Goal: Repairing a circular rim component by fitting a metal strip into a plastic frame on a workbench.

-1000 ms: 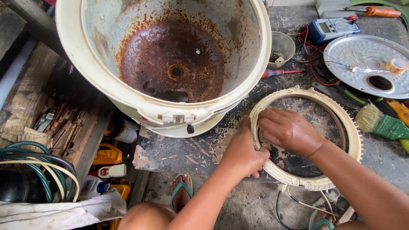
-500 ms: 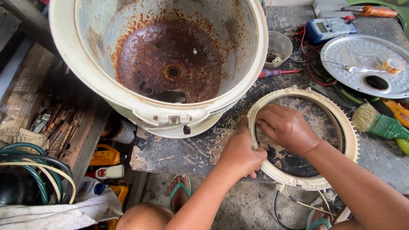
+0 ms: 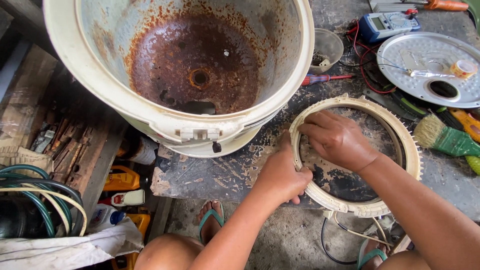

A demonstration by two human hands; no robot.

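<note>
Rusty cream appliance tub (image 3: pixel 200 65) tilted on worktable (image 3: pixel 220 175); small bowl (image 3: pixel 327 47) beside it; red-handled screwdriver (image 3: pixel 325 78); blue multimeter (image 3: pixel 387 24); perforated metal disc (image 3: pixel 430 65) with tape roll (image 3: pixel 463 68); green-handled brush (image 3: pixel 442 137); coiled hoses (image 3: pixel 35 195) lower left.

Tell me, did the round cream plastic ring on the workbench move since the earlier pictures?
No. The round cream plastic ring keeps its place beside the rusty white tub and the green-handled brush; only the camera shifted.
</note>
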